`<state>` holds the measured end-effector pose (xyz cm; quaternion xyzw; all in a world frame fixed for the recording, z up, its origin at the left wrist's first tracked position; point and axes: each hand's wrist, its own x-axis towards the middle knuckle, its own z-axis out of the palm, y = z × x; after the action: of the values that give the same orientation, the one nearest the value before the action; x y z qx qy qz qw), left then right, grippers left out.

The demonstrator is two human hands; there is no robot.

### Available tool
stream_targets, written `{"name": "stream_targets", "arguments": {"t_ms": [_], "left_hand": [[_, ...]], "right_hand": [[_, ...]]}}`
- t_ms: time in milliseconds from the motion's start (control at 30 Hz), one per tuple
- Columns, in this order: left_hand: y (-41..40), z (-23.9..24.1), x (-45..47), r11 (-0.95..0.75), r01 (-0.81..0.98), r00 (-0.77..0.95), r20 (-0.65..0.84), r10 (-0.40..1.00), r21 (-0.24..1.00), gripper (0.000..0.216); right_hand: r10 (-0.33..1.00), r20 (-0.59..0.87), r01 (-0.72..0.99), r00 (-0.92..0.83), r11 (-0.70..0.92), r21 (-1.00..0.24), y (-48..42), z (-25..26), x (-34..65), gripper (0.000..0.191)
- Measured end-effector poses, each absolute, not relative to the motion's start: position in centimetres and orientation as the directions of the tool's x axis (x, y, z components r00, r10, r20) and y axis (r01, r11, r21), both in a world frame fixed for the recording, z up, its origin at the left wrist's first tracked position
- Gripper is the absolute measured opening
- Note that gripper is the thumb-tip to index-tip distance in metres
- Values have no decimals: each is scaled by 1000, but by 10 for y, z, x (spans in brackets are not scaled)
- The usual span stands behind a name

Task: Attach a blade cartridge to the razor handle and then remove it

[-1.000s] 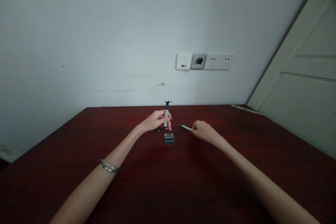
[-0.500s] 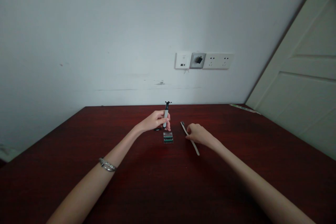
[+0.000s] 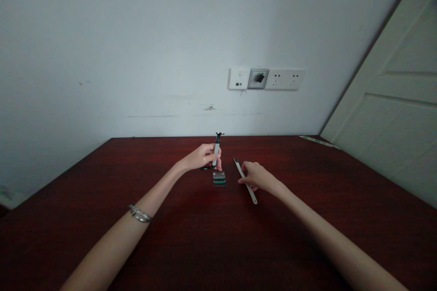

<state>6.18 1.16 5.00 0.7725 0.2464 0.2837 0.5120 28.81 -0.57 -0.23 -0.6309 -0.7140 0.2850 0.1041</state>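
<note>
Held upright in my left hand (image 3: 201, 156) is a razor (image 3: 216, 151) with a light grey handle, black neck and a narrow T-shaped head. My left fingers are closed round its handle. My right hand (image 3: 257, 176) pinches a long, thin toothbrush (image 3: 251, 194) by its middle; it has a pale handle, a dark head at the far end and a small hole at the near end. Between the hands, a small clear case of razor cartridges (image 3: 219, 178) with green strips lies on the table. A small black item (image 3: 205, 168) lies under my left hand, partly hidden.
The dark red wooden table (image 3: 191, 245) runs back to a white wall. Sockets and switches (image 3: 266, 79) are set in the wall. A flat, pale strip (image 3: 319, 141) lies by the back right corner, near a white panelled door (image 3: 392, 100).
My right hand has turned the toothbrush a little, its near end shifting left and its bristle side no longer showing. My left hand and the razor are almost still.
</note>
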Motion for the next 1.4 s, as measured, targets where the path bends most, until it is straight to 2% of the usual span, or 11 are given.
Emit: {"name": "stream_targets", "arguments": {"t_ms": [200, 533, 600, 667, 733, 800, 900, 1067, 1400], "left_hand": [[12, 52, 60, -345, 88, 712, 183, 678, 935, 20], [15, 52, 58, -330, 77, 692, 188, 697, 941, 21], [15, 52, 58, -330, 73, 692, 190, 697, 941, 22], [14, 53, 57, -326, 71, 686, 191, 702, 943, 23], [13, 54, 57, -323, 73, 680, 190, 708, 943, 24], [12, 55, 57, -326, 75, 677, 192, 711, 942, 24], [12, 55, 57, -337, 82, 671, 198, 714, 938, 24], [13, 54, 56, -344, 87, 675, 199, 710, 935, 24], [11, 54, 58, -366, 112, 674, 200, 711, 924, 20]], "right_hand": [[948, -259, 801, -187, -6, -598, -11, 8, 286, 30], [944, -295, 841, -150, -35, -540, -11, 11, 288, 35], [962, -232, 878, -147, 19, -479, -12, 14, 289, 33], [978, -106, 920, -182, 131, -370, -13, 20, 290, 28], [963, 18, 929, -270, 266, -259, -14, 28, 291, 22], [920, 88, 898, -382, 392, -199, -16, 37, 290, 16], [849, 114, 828, -516, 528, -187, -17, 45, 283, 15], [763, 92, 744, -640, 645, -174, -14, 41, 264, 19], [677, 82, 672, -731, 736, -82, -6, 24, 245, 22]]}}
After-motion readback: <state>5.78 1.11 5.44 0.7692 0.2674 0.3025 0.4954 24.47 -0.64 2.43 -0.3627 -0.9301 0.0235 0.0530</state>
